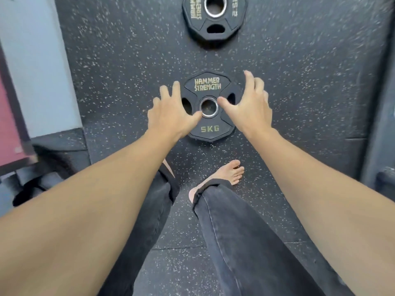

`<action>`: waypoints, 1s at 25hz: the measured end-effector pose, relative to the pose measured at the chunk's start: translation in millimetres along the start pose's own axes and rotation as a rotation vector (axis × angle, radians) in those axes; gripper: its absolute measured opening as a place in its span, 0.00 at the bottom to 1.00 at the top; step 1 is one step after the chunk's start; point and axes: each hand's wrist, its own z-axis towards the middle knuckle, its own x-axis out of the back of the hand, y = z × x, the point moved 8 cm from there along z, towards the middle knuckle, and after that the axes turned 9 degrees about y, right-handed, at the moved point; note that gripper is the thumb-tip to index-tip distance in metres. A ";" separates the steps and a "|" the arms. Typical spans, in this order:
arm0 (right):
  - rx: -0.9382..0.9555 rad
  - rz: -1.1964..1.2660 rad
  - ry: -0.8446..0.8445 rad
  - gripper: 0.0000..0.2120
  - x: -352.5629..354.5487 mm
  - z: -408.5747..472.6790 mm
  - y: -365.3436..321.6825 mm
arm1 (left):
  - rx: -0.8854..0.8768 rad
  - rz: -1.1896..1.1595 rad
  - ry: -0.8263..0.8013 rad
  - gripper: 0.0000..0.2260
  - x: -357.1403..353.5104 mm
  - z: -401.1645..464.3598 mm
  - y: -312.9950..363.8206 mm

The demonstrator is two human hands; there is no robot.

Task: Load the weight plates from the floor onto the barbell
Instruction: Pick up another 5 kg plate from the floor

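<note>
Fingers spread on both hands: left hand [171, 113] at 9 o'clock, right hand [251, 105] at 3 o'clock of 5 kg plate [210, 129]; contact unclear. Second plate [214, 28] at 12 o'clock.

I stretched both bare arms down toward the 5 kg plate [210, 116]. My left hand [173, 112] and right hand [250, 105] flanked its hub, fingers spread, gripping nothing.

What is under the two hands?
The 5 kg plate lies flat on the speckled floor, under the left hand and right hand. Its side edges are hidden.
</note>
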 end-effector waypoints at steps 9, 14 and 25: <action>-0.093 -0.138 -0.074 0.56 -124.8 59.1 42.8 | 0.179 0.017 -0.019 0.55 -116.4 69.8 3.5; -0.085 -0.226 -0.032 0.57 -141.2 71.9 46.5 | 0.318 0.016 0.042 0.58 -132.1 91.6 -1.9; -0.113 -0.072 0.047 0.45 -88.5 56.9 31.5 | 0.250 0.035 0.102 0.48 -79.6 83.6 10.3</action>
